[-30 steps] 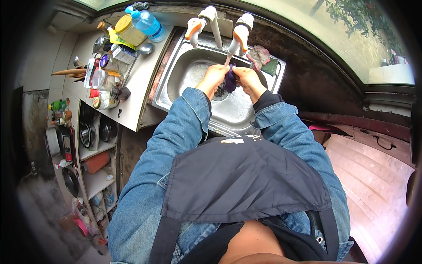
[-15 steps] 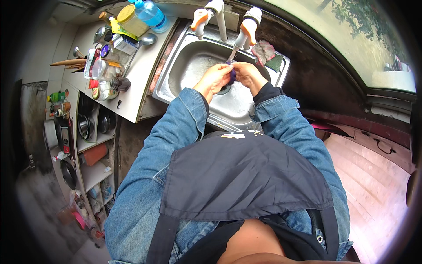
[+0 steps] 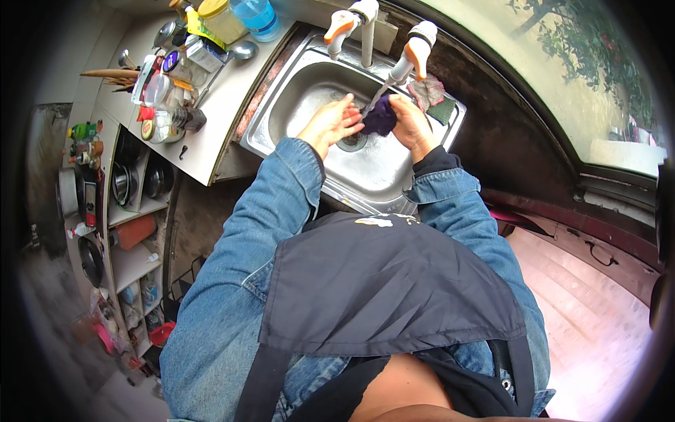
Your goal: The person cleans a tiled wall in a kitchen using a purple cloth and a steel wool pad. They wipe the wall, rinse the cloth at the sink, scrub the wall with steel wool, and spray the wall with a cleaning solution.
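Note:
A wet dark purple cloth (image 3: 380, 117) hangs over the metal sink (image 3: 288, 91), pinched at its upper right edge by my right hand (image 3: 413, 125). Water runs from the right tap (image 3: 411, 56) down by the cloth's left side. My left hand (image 3: 332, 122) is beside the stream with its palm up and fingers spread; its fingertips come close to the cloth, and nothing lies in the palm. Below the cloth, the drain (image 3: 352, 142) shows in the basin floor.
A second tap (image 3: 340, 29) stands to the left. Pink-grey and green cloths (image 3: 427, 92) lie on the sink's right rim. Jars (image 3: 163, 91), a ladle (image 3: 243, 50) and a blue-labelled bottle (image 3: 257, 20) crowd the left counter. Shelves with pots (image 3: 123, 184) stand lower left.
My hands have moved apart. The left has let go of the cloth and opened, while the right holds it, now spread wider beside the water. The view has shifted slightly.

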Tool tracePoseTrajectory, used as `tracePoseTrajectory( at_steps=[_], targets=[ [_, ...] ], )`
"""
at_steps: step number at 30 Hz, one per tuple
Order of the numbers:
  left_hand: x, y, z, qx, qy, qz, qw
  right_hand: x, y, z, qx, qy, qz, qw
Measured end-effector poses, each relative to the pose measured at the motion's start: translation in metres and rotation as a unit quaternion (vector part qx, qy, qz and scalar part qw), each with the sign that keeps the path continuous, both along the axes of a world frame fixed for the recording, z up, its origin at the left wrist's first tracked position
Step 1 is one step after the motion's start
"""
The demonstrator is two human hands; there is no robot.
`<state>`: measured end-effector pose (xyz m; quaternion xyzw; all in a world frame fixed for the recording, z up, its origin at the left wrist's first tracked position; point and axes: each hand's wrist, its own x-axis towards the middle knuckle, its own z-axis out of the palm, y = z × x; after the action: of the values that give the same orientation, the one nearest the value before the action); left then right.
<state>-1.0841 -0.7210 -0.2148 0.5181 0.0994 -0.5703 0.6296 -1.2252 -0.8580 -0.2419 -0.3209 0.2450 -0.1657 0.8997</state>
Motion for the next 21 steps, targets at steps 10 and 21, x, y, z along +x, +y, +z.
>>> tracePoseTrajectory(
  at_steps=[10, 21],
  targets=[
    [-0.025, -0.021, -0.052, -0.223, 0.264, -0.065, 0.936, 0.005, 0.010, 0.030, -0.145, 0.048, -0.032, 0.988],
    [-0.011, -0.005, -0.023, -0.012, -0.313, -0.187, 0.931, -0.005, -0.026, 0.029, 0.011, 0.003, -0.045, 0.999]
  ],
)
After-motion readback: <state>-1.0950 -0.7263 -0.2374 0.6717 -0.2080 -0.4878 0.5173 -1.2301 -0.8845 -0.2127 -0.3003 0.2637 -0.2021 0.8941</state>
